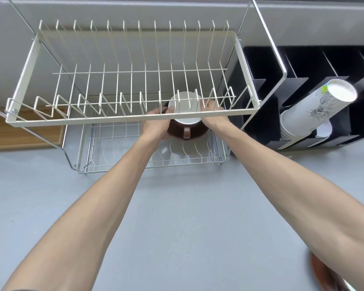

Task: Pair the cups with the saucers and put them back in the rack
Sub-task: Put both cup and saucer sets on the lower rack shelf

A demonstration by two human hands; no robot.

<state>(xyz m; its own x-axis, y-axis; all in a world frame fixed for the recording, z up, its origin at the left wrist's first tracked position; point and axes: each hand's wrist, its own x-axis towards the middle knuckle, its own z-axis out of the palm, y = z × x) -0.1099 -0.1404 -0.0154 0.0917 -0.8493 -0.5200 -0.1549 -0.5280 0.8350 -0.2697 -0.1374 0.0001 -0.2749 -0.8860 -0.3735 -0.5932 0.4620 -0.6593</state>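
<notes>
Holding a brown cup point(185, 128) on its brown saucer point(172, 131), you have the pair under the front rail of the rack's point(114, 119) upper tier, over the right half of the lower tier. The cup's white inside shows through the upper wires and its handle points toward you.

Your left hand point(156, 122) is closed on the saucer's left rim, thumb up against the cup. Your right hand point(213, 114) is curled round the right side; the rail hides the fingertips, so you cannot tell exactly what they press on, cup or saucer.

Judge the pair as glazed ceramic: stiff, fairly heavy for its size, smooth enough to slip, and quick to chip against metal wire. The cup only sits loose on the saucer, so it could slide if you tilt. Keep the saucer level, grip it under the rim on both sides, and let a thumb steady the cup wall. Mind the rail overhead.

Count what is there: one cup and one saucer in hand, and one more brown piece point(324, 274) at the counter's point(177, 217) near right edge, half hidden by your forearm, probably another saucer. Both rack tiers otherwise hold nothing. Right of the rack stands one black holder point(261, 101) with one leaning stack of paper cups point(311, 110). One wooden board point(19, 131) lies at the left edge.
</notes>
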